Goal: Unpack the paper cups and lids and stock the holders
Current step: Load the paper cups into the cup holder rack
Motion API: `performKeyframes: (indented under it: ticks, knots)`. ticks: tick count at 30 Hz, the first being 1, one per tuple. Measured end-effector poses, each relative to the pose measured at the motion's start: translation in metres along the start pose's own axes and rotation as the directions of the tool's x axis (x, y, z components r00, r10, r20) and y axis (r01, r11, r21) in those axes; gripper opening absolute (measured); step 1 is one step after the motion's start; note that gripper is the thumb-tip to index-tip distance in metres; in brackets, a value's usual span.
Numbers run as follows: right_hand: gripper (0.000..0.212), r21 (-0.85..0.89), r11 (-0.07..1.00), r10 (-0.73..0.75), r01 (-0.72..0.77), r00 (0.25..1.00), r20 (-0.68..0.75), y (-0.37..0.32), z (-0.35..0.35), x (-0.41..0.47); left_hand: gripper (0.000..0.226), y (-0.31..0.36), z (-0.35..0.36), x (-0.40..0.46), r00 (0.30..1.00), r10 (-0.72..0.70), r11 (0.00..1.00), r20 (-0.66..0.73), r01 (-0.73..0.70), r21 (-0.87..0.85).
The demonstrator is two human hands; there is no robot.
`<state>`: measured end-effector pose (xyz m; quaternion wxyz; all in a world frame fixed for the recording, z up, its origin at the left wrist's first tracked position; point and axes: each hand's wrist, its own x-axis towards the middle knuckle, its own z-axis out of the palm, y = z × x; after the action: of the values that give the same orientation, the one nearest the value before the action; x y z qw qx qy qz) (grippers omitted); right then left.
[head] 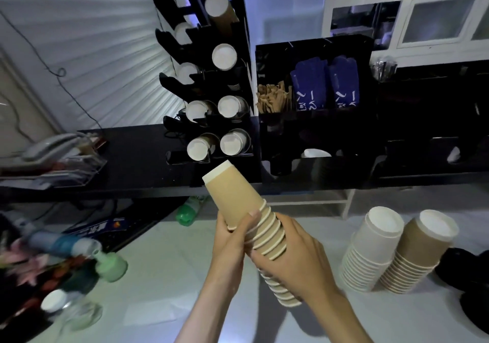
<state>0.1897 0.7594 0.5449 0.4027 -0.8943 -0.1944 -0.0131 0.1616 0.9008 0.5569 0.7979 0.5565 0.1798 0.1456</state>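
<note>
Both hands are closed around one nested stack of brown cups [246, 218], held in the air above the bench [169, 268] with its closed bottom end tilted up towards the black holder [211, 120]. The left hand [232, 239] is wrapped round the upper cups just below the leading one; the right hand [296, 258] is curled round the lower rims.

The stack is judged light, but loose along its length: only friction keeps the cups nested, so an end left unsupported could slide off or sag. The thin paper walls would dent under a hard squeeze, whereas the rolled rims are stiffer, so a hold is best taken across several rims at once, with one hand near each end as now.

Most holder slots already show white cup bottoms. A white stack [370, 252] and a brown stack [418, 258] wait on the bench to the right, leaning and touching.
</note>
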Motion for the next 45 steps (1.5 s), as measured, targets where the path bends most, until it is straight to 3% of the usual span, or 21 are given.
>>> performKeyframes:
  ticks: [7,13,19,25,28,36,41,45]
  knots:
    - [0.076,-0.069,0.988,-0.141,0.141,0.990,0.002,-0.026,-0.001,0.019,0.072,0.024,0.002,0.003,0.971,0.175,0.984,-0.166,-0.165,0.071]
    - [0.069,0.004,0.981,-0.196,0.196,0.980,0.038,-0.043,-0.001,0.035,0.066,0.038,0.004,0.006,0.929,0.253,0.968,-0.272,-0.245,0.064]
    - [0.063,0.040,0.974,-0.223,0.222,0.974,0.033,-0.053,-0.002,0.045,0.064,0.049,-0.002,0.015,0.913,0.309,0.951,-0.266,-0.301,0.072]
    - [0.081,-0.131,0.958,-0.267,0.254,0.959,-0.091,-0.059,0.002,0.052,0.061,0.058,0.007,0.025,0.860,0.394,0.919,-0.324,-0.374,0.126]
    - [0.081,-0.136,0.959,-0.266,0.250,0.957,-0.114,-0.061,0.001,0.057,0.060,0.062,0.007,0.032,0.861,0.391,0.920,-0.326,-0.373,0.119]
    - [0.074,0.046,0.972,-0.231,0.232,0.972,-0.031,-0.051,-0.011,0.077,0.072,0.073,-0.012,0.050,0.967,0.229,0.968,-0.111,-0.213,0.134]
    - [0.079,-0.022,0.965,-0.261,0.261,0.965,0.006,-0.051,-0.003,0.089,0.065,0.085,-0.032,0.063,0.983,0.152,0.986,-0.106,-0.144,0.080]
    - [0.077,-0.115,0.957,-0.263,0.266,0.964,0.038,-0.043,0.005,0.096,0.069,0.105,-0.047,0.078,0.964,0.214,0.977,-0.155,-0.214,0.021]
